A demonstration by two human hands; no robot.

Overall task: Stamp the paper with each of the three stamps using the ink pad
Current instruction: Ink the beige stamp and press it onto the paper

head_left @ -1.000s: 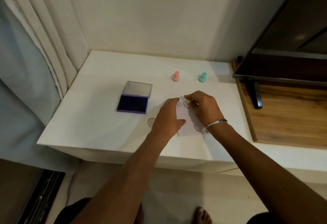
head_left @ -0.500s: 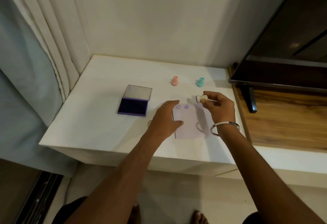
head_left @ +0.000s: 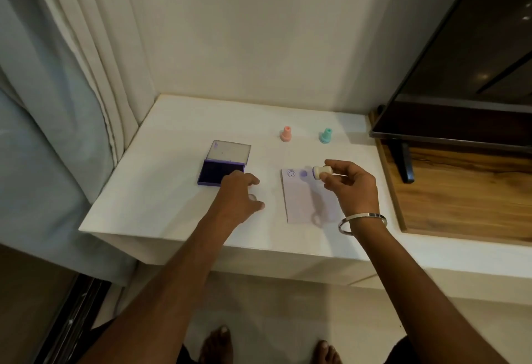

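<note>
Paper [head_left: 309,196] is our landmark: it lies flat on the counter [head_left: 161,191] with a smiley print and a solid purple print side by side along its far edge. Our right hand [head_left: 351,188] pinches the white stamp [head_left: 320,172], tipped on its side just above the paper's far right corner. Our left hand [head_left: 239,193], fingers loosely spread and holding nothing, sits left of the paper, by the near edge of the open ink pad [head_left: 221,172]. We judge two prints made, so we should set the white stamp down clear of the wet marks. Pink stamp [head_left: 286,134] and teal stamp [head_left: 326,136] stand upright beyond the paper; whichever is unused needs an even press on the pad, then a straight drop onto bare paper, with the sheet held firm.
</note>
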